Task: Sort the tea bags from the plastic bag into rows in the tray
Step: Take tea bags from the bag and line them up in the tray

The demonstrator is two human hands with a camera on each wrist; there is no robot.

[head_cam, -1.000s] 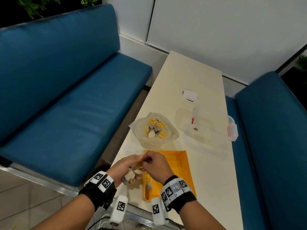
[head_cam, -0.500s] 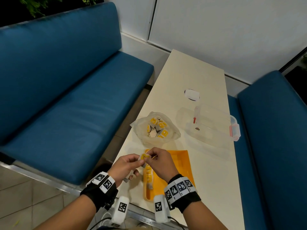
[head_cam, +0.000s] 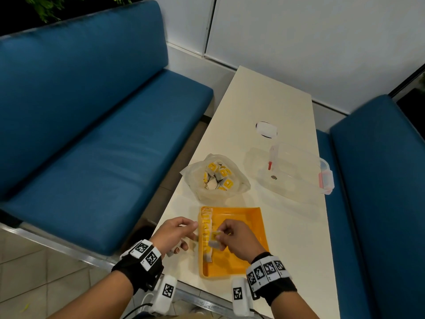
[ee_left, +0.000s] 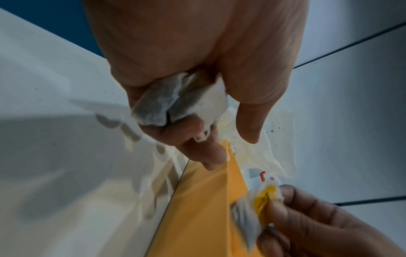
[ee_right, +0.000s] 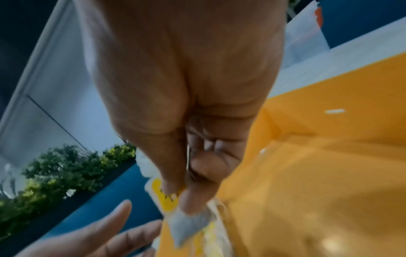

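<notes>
On the worktop (head_cam: 264, 93) the tray (head_cam: 250, 229) sits nearest the person, with a row of tea bags (head_cam: 206, 231) along its left side. Just behind the tray lies the plastic bag (head_cam: 197, 178) with more tea bags in it. To the bag's right stands a box (head_cam: 296, 173), and behind that a lid (head_cam: 266, 129).

Both my forearms reach forward, wrists banded with black straps and coded markers. My left hand (head_cam: 176, 232) curls its lower fingers (ee_left: 193, 132) round a tea bag (ee_left: 175, 100), index finger and thumb extended; my right hand (head_cam: 236, 239) pinches a second tea bag (ee_right: 175, 207) between thumb and fingertips
</notes>
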